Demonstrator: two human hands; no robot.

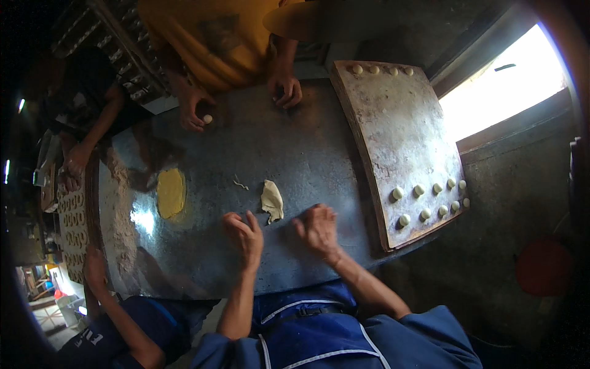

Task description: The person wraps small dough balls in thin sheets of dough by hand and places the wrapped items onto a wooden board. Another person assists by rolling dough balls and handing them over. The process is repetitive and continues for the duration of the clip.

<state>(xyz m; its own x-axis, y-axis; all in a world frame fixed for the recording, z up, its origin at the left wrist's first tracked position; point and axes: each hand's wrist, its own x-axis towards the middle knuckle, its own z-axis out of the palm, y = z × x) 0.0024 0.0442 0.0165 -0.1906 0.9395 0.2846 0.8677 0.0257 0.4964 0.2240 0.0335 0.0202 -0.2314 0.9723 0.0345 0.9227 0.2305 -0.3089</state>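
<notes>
Head view — right hand (318, 229) hides what its fingers (307, 216) press.

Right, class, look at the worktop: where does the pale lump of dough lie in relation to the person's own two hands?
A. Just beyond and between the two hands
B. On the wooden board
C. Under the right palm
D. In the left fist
A: the dough lump lies on the table beyond the gap between the left hand and right hand, untouched.
</notes>
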